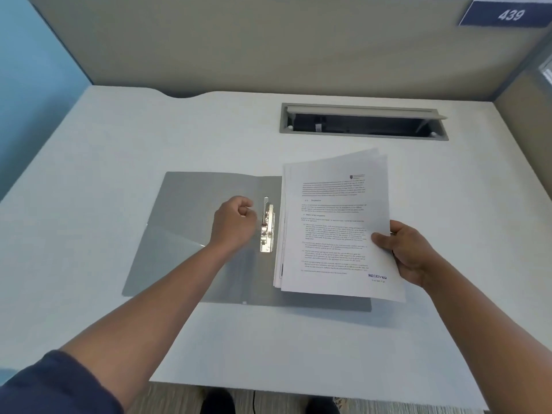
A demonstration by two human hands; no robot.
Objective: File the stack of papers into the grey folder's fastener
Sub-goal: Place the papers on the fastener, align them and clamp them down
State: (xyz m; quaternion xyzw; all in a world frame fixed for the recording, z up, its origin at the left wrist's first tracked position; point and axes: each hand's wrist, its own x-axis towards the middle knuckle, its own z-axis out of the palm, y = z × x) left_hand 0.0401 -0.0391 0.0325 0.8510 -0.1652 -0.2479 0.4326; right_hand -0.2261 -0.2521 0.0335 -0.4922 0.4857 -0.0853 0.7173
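The grey folder [185, 216] lies open and flat on the white desk. Its metal fastener [266, 227] runs along the spine, just left of the papers. My left hand [234, 224] hovers over the left flap with curled fingers next to the fastener; whether the fingertips touch it I cannot tell. My right hand [407, 252] grips the right edge of the stack of printed papers [334, 225], which covers the folder's right flap. The top sheet carries a "RECEIVED" stamp at its lower right. The sheets are slightly fanned at the far edge.
A grey cable tray with a raised lid [363, 121] is set into the desk behind the papers. Beige partition walls close the back and right, with a blue "439" sign [507, 14]. The desk's front edge [298, 392] is near my body.
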